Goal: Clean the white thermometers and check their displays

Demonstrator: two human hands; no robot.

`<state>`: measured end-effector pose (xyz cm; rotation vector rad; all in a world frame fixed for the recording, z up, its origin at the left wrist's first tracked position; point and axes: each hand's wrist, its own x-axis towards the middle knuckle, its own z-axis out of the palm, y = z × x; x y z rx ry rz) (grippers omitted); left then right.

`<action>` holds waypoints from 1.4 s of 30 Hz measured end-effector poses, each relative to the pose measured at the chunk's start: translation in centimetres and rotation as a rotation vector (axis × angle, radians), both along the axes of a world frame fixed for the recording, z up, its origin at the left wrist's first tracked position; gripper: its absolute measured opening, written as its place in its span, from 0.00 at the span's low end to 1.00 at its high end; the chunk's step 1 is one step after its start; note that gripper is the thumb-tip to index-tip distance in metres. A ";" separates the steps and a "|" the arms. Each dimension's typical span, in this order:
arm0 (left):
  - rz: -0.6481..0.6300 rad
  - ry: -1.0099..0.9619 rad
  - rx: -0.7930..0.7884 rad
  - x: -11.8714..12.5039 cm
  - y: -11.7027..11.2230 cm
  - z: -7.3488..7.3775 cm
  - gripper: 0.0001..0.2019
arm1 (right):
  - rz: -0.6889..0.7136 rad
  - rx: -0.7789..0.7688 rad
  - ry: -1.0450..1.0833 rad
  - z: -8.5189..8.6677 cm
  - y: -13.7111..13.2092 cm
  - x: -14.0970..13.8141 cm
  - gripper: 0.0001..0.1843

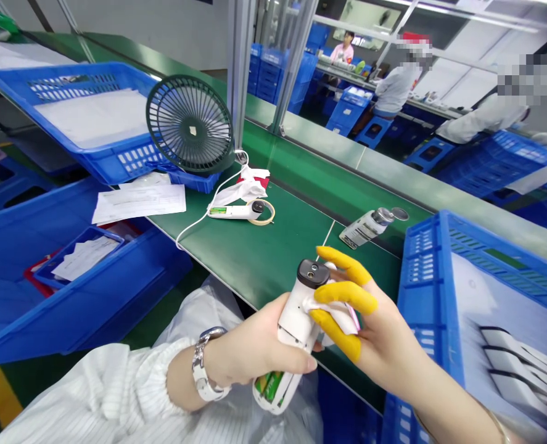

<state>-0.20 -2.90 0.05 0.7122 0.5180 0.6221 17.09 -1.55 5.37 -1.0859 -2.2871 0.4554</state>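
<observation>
Here, a white handheld device (pixel 295 320) is held above the edge of the green bench (pixel 264 253), the left hand (pixel 254 354) clamped round its lower body. A white cloth (pixel 345 319) is pinched against its side by the capped fingers (pixel 347 295) of the right hand (pixel 384 351). The shell is judged light, rigid and smooth, so slippery; it is best gripped at the waist, clear of the dark sensor end.
</observation>
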 end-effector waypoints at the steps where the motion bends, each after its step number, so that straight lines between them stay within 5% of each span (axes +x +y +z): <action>1: -0.005 0.033 0.006 0.0 0.0 0.0 0.27 | -0.015 -0.036 0.003 0.0 0.0 0.0 0.12; 4: -0.029 0.131 0.037 -0.1 -0.1 0.0 0.27 | -0.095 -0.081 -0.010 -0.1 -0.1 -0.1 0.18; 13: -0.029 0.169 0.074 0.3 -0.2 -0.4 0.27 | -0.066 0.320 -0.233 -0.4 0.3 0.4 0.11; 19: -0.119 0.054 -0.011 -0.7 0.1 0.7 0.31 | -0.077 0.120 -0.066 0.5 0.7 1.6 0.10; 25: -0.138 -0.003 -0.106 -0.9 0.2 0.5 0.29 | -0.242 0.165 0.235 0.7 0.3 1.5 0.12; 32: -0.086 0.022 -0.111 -0.6 0.2 0.7 0.29 | -0.098 0.120 0.179 0.1 -0.1 1.1 0.11; 35: -0.035 0.104 0.001 -0.2 -0.3 0.4 0.28 | -0.057 0.201 0.066 -0.3 -0.1 0.4 0.10; 42: 0.105 0.348 0.315 0.4 -1.2 -0.1 0.31 | -0.222 0.206 -0.027 -0.4 -0.4 -0.4 0.08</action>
